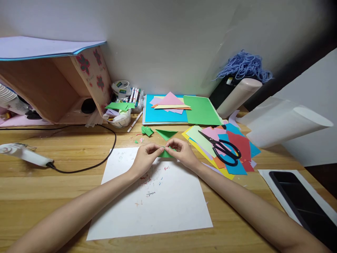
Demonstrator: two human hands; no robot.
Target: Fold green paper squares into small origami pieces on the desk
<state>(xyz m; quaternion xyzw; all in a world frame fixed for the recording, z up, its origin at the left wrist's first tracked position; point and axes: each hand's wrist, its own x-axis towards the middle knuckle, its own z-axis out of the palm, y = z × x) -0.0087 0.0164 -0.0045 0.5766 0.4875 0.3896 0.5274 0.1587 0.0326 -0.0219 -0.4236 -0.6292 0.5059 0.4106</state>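
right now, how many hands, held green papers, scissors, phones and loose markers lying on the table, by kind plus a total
Hands (left hand, right hand): 2
Held green paper: 1
Scissors: 1 pair
Phone: 1
Loose marker: 1
Total: 6

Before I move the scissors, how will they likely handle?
The scissors are probably stiff, since the blades look like metal. They may feel handle-heavy, given the big black loops. Pushed, they could drag the loose papers underneath.
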